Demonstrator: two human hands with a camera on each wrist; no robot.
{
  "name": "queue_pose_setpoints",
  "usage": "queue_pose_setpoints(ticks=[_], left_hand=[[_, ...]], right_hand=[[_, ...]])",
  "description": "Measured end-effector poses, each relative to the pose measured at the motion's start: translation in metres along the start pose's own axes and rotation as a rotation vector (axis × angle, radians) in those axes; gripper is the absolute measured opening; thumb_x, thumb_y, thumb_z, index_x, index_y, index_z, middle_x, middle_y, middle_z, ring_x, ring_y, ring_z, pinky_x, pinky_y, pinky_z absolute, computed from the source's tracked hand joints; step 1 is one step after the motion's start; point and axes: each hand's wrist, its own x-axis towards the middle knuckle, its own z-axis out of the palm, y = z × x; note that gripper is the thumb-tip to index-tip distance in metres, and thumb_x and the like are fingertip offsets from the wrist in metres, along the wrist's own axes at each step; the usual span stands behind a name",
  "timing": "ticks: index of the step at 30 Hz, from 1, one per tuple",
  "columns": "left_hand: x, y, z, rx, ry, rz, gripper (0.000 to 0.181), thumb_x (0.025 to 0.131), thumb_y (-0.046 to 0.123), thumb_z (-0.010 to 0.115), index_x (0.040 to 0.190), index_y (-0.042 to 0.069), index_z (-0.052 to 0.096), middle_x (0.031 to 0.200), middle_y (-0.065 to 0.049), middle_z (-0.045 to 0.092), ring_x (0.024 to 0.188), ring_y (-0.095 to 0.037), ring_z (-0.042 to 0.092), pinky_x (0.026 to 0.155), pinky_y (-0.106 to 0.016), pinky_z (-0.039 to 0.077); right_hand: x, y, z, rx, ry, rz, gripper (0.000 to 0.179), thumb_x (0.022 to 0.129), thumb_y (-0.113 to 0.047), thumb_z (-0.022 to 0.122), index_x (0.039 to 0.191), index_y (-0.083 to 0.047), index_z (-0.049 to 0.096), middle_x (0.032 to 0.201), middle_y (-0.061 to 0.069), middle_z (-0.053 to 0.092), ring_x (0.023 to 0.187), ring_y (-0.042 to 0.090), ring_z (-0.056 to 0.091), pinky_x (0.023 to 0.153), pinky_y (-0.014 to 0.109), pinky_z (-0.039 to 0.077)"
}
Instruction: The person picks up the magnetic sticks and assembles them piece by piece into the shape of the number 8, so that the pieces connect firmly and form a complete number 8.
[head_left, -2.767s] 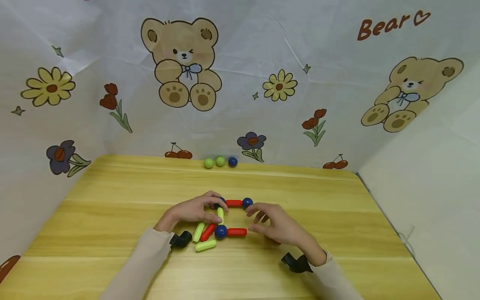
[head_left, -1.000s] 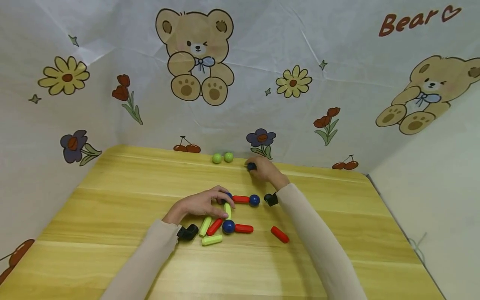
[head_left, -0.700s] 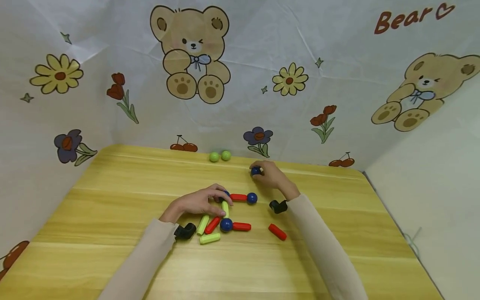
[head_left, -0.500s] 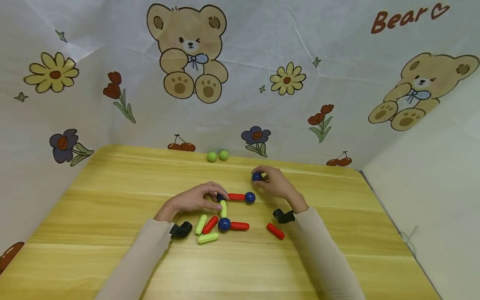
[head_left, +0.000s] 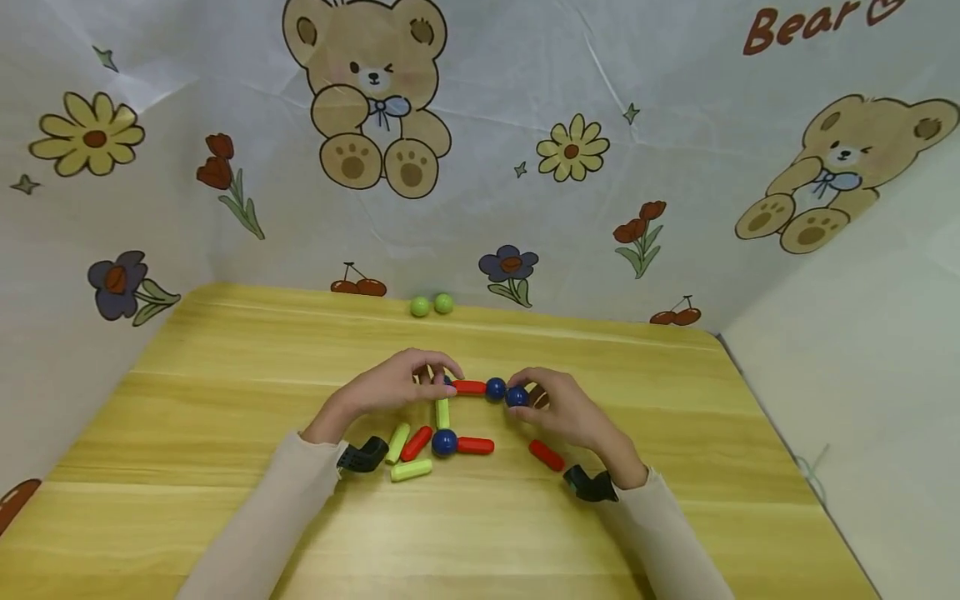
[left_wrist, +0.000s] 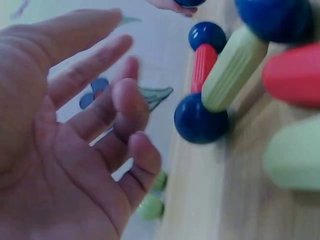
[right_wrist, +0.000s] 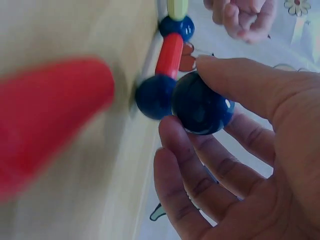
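My right hand pinches a blue ball between thumb and fingers. That ball is right beside the blue ball at the right end of a joined chain. A red rod links this end ball to a far-left blue ball, from which a yellow-green rod runs to a near blue ball bearing another red rod. Over the far-left corner hovers my left hand, fingers loosely bent. In the left wrist view it holds nothing and stays apart from the chain.
Left of the chain lie a loose red rod and two yellow-green rods, one upright-slanting, one flatter. Another red rod lies below my right hand. Two green balls sit at the table's back edge, before a printed cloth.
My right hand took the blue ball from the back edge and brought it toward me, up to the chain's right end ball. My left hand has lifted slightly off the far-left corner.
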Motion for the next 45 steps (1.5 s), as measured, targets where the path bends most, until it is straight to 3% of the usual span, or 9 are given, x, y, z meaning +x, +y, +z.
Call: queue_pose_setpoints(ticks=[5, 11, 17, 24, 30, 36, 45], left_hand=[[-0.001, 0.014, 0.008, 0.141, -0.127, -0.016, 0.032, 0.101, 0.023, 0.069, 0.125, 0.002, 0.068, 0.093, 0.001, 0.063, 0.072, -0.015, 0.054, 0.065, -0.024, 0.044], [-0.003, 0.021, 0.014, 0.212, -0.166, -0.045, 0.031, 0.100, 0.021, 0.070, 0.125, 0.003, 0.067, 0.100, -0.001, 0.066, 0.078, -0.014, 0.056, 0.071, -0.025, 0.047], [-0.003, 0.026, 0.022, 0.249, -0.237, -0.099, 0.034, 0.097, 0.024, 0.075, 0.126, 0.007, 0.068, 0.104, -0.002, 0.069, 0.081, -0.011, 0.057, 0.074, -0.025, 0.049], [-0.002, 0.030, 0.035, 0.327, -0.245, -0.120, 0.026, 0.090, 0.019, 0.082, 0.113, 0.009, 0.073, 0.104, -0.002, 0.069, 0.093, -0.015, 0.059, 0.087, -0.035, 0.050], [-0.003, 0.030, 0.041, 0.396, -0.238, -0.160, 0.018, 0.088, 0.016, 0.083, 0.104, 0.013, 0.076, 0.102, 0.003, 0.067, 0.090, -0.016, 0.055, 0.087, -0.039, 0.048], [-0.003, 0.029, 0.041, 0.426, -0.256, -0.138, 0.013, 0.088, 0.016, 0.081, 0.099, 0.014, 0.076, 0.099, 0.004, 0.064, 0.086, -0.015, 0.052, 0.082, -0.035, 0.046], [-0.004, 0.027, 0.035, 0.412, -0.286, -0.115, 0.012, 0.092, 0.017, 0.078, 0.102, 0.015, 0.070, 0.099, 0.005, 0.061, 0.091, -0.017, 0.054, 0.086, -0.035, 0.046]], right_hand=[[-0.006, -0.008, 0.006, 0.002, -0.076, -0.046, 0.031, 0.092, -0.016, 0.079, 0.120, -0.007, 0.068, 0.114, 0.004, 0.070, 0.092, 0.017, 0.067, 0.084, 0.038, 0.058], [-0.006, -0.008, 0.012, -0.016, -0.167, -0.048, 0.028, 0.091, -0.020, 0.081, 0.114, -0.010, 0.068, 0.104, -0.001, 0.069, 0.084, 0.012, 0.064, 0.075, 0.028, 0.055], [-0.007, -0.010, 0.015, -0.037, -0.227, -0.055, 0.029, 0.092, -0.024, 0.080, 0.114, -0.009, 0.068, 0.100, -0.003, 0.067, 0.082, 0.013, 0.062, 0.074, 0.027, 0.053], [-0.009, -0.012, 0.015, -0.031, -0.233, -0.061, 0.030, 0.091, -0.021, 0.081, 0.115, -0.008, 0.068, 0.101, -0.002, 0.067, 0.083, 0.017, 0.062, 0.075, 0.029, 0.054], [-0.011, -0.010, 0.017, -0.020, -0.242, -0.060, 0.030, 0.091, -0.021, 0.081, 0.114, -0.009, 0.067, 0.101, -0.002, 0.067, 0.084, 0.017, 0.062, 0.076, 0.028, 0.053], [-0.013, -0.008, 0.018, 0.000, -0.246, -0.055, 0.030, 0.091, -0.020, 0.082, 0.114, -0.009, 0.067, 0.103, -0.002, 0.068, 0.085, 0.014, 0.063, 0.078, 0.027, 0.053], [-0.013, -0.008, 0.019, -0.019, -0.250, -0.079, 0.031, 0.090, -0.022, 0.082, 0.115, -0.010, 0.068, 0.105, -0.002, 0.068, 0.087, 0.011, 0.063, 0.079, 0.025, 0.054]])
